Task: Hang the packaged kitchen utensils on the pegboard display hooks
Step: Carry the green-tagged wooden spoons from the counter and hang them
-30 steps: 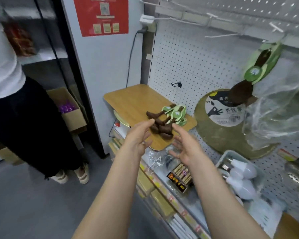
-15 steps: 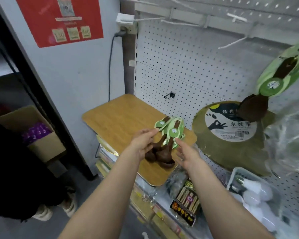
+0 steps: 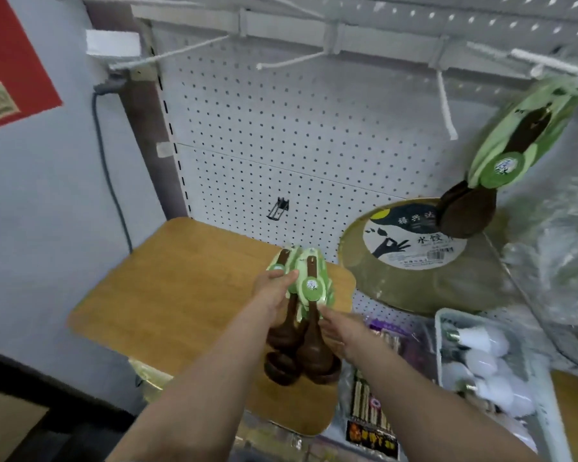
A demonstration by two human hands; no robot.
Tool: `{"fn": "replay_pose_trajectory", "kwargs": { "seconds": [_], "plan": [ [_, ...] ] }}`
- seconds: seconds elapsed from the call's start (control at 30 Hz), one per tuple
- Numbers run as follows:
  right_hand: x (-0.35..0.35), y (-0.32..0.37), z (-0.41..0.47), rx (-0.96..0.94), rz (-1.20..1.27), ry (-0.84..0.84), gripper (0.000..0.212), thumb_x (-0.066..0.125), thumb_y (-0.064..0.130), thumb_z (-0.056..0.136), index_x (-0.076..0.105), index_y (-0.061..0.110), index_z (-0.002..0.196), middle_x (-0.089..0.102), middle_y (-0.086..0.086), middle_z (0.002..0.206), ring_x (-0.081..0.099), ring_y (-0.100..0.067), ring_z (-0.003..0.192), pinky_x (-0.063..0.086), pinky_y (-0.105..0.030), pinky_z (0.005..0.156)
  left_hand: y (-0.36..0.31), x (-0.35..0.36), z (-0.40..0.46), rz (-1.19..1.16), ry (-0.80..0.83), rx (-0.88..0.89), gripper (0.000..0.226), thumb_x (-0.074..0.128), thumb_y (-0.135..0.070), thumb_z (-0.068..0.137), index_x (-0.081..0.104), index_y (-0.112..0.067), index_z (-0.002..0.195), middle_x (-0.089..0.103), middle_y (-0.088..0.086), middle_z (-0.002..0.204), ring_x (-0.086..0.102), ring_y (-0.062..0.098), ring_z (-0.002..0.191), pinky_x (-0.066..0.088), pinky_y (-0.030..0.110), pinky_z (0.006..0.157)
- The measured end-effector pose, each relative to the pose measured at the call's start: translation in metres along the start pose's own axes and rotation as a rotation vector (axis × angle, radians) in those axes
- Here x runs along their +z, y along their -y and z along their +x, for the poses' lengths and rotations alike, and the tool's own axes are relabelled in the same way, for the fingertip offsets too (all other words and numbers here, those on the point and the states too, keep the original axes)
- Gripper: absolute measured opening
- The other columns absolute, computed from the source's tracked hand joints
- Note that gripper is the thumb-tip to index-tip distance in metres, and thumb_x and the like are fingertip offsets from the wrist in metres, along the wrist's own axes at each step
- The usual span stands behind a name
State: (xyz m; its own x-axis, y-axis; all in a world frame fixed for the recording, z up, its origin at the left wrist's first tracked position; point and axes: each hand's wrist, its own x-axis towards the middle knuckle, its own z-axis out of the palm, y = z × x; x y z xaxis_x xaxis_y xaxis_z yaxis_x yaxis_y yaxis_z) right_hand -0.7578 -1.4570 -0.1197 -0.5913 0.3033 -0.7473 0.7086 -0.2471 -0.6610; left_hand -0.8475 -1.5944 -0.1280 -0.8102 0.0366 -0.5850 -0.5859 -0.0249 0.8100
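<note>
Two hands [image 3: 274, 295] [image 3: 344, 331] meet on one spoon bundle [image 3: 309, 288]; one hung bundle [image 3: 501, 155] above right; four white hooks [image 3: 287, 63].

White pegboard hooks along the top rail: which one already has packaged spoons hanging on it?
The hook at far right: green-carded brown spoons hang from it. The other hooks to its left stick out bare. Both hands hold the remaining spoons.

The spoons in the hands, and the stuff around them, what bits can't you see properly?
- Head view: the left hand covers part of the spoons; how many are in the bundle is unclear.
- Head view: the right hand is blurred, so its grip cannot be judged.
- Head view: the hanging spoons blur at their top, so their hook is unclear.
- Head view: the red poster is cut off by the left edge, print unreadable.
</note>
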Motion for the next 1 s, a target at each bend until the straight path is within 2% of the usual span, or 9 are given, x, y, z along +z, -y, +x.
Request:
{"fn": "replay_pose_trajectory", "kwargs": {
  "seconds": [0.03,0.07,0.17,0.33,0.43,0.6,0.83,0.93,1.0],
  "plan": [
    [0.005,0.002,0.001,0.002,0.020,-0.025,0.025,0.075,0.031,0.092,0.063,0.008,0.093,0.070,-0.013,0.121,0.063,-0.034,0.120,0.053,-0.044,0.101,-0.001,-0.002,0.007,0.020,0.011,0.006,0.043,0.081,-0.032,0.084,0.060,-0.019,0.119,0.064,0.006,0.122,0.061,0.024,0.112,0.052,0.037,0.095],
    [0.010,0.003,0.004,0.001,0.039,-0.041,0.024,0.075,0.029,0.091,0.062,0.009,0.092,0.070,-0.013,0.118,0.065,-0.032,0.114,0.053,-0.042,0.097,-0.003,-0.004,0.014,0.042,0.016,0.013,0.043,0.083,-0.035,0.081,0.061,-0.021,0.116,0.065,0.006,0.123,0.062,0.025,0.111,0.052,0.040,0.098],
    [0.021,-0.001,0.017,-0.011,0.056,-0.066,0.024,0.077,0.028,0.089,0.061,0.010,0.089,0.068,-0.005,0.093,0.060,-0.019,0.081,0.046,-0.032,0.069,-0.001,-0.005,0.036,0.130,0.042,0.015,0.052,0.085,-0.046,0.072,0.062,-0.023,0.113,0.065,0.005,0.125,0.063,0.026,0.112,0.052,0.047,0.101],
    [0.025,-0.008,0.034,0.007,0.038,-0.161,0.028,0.081,0.033,0.085,0.070,0.012,0.098,0.076,-0.007,0.101,0.069,-0.025,0.098,0.049,-0.030,0.073,0.005,0.004,0.053,0.223,0.129,-0.014,0.061,0.080,-0.044,0.082,0.056,-0.016,0.131,0.060,0.006,0.131,0.058,0.029,0.120,0.047,0.048,0.107],
    [0.024,-0.006,0.036,0.008,0.023,-0.163,0.023,0.083,0.026,0.084,0.073,0.010,0.097,0.073,-0.009,0.088,0.062,-0.019,0.072,0.043,-0.024,0.057,0.011,0.008,0.063,0.212,0.140,-0.086,0.063,0.079,-0.046,0.083,0.054,-0.017,0.133,0.059,0.006,0.131,0.057,0.031,0.119,0.047,0.048,0.106],
    [0.027,-0.008,0.042,0.009,-0.010,-0.186,0.023,0.084,0.013,0.081,0.072,0.007,0.099,0.065,-0.006,0.071,0.051,-0.013,0.052,0.039,-0.018,0.039,0.011,0.015,0.072,0.179,0.119,-0.113,0.061,0.082,-0.042,0.081,0.055,-0.013,0.128,0.063,0.006,0.120,0.061,0.029,0.109,0.051,0.047,0.102],
    [0.023,-0.001,0.036,-0.057,0.069,-0.196,0.035,0.086,0.008,0.079,0.070,0.005,0.110,0.069,-0.007,0.082,0.059,-0.014,0.061,0.047,-0.021,0.049,0.003,0.021,0.077,0.126,0.176,-0.071,0.049,0.078,-0.042,0.085,0.059,-0.014,0.121,0.066,0.005,0.116,0.064,0.026,0.103,0.054,0.045,0.098],
    [0.021,0.002,0.029,-0.076,0.094,-0.185,0.036,0.085,0.010,0.080,0.067,0.007,0.111,0.069,-0.009,0.090,0.056,-0.015,0.066,0.045,-0.020,0.052,-0.004,0.027,0.076,0.136,0.195,-0.021,0.057,0.076,-0.043,0.086,0.059,-0.012,0.130,0.065,0.006,0.123,0.062,0.028,0.112,0.052,0.045,0.100],
    [0.020,0.003,0.024,-0.090,0.108,-0.173,0.033,0.084,0.011,0.081,0.066,0.009,0.109,0.068,-0.009,0.089,0.056,-0.013,0.064,0.044,-0.018,0.049,-0.008,0.028,0.070,0.128,0.203,-0.011,0.048,0.077,-0.042,0.086,0.062,-0.013,0.121,0.067,0.003,0.112,0.063,0.024,0.102,0.053,0.038,0.091]
  ]
}}
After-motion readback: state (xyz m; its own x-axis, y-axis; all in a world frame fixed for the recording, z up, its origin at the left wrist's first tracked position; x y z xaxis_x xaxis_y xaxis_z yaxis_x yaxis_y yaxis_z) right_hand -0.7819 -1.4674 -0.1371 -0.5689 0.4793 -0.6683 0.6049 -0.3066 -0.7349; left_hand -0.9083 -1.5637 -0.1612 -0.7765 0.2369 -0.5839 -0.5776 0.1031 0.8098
